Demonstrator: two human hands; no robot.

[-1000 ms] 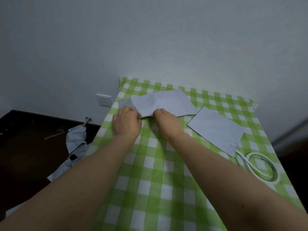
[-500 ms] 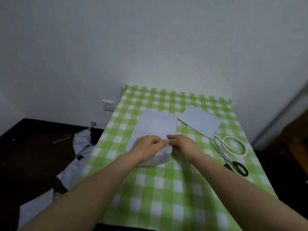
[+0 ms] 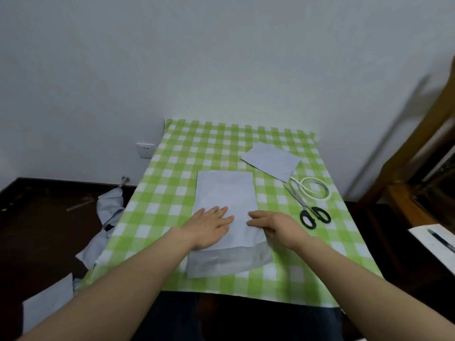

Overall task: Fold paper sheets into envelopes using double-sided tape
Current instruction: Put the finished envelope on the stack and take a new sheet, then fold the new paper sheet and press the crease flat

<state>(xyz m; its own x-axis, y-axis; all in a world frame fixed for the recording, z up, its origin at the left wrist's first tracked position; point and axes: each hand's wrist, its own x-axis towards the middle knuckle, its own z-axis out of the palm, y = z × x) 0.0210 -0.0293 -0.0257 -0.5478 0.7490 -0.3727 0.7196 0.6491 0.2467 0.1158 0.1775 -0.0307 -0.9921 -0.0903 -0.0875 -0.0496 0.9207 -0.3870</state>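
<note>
Paper sheet [image 3: 226,190] being held flat on the table [image 3: 172,183]

The paper sheet is lying in the middle of the table and reaching toward the front edge. One layer is folded over another, and a darker strip of the lower layer is showing at the near end. The left hand [image 3: 211,226] is resting flat on it, fingers straight and a little spread, gripping nothing. The right hand [image 3: 275,226] is open too, its fingers pointing left and lying on the right part of the sheet, close to its right edge.

I am judging the sheet to be very light, thin and soft, bending at once and probably sliding easily on the smooth checked cloth. A crease is likely staying where it is pressed. So flat palms are suiting for holding it, and a pinch at a free corner or edge for lifting a layer.

Both hands are covering part of the top layer. Whether tape is sitting between the layers, I cannot tell. A second paper [image 3: 270,161] is lying toward the back right corner, with the tape roll [image 3: 316,189] and scissors [image 3: 307,205] just beside it along the right edge. The far right of the view is blurring and cut off.
</note>
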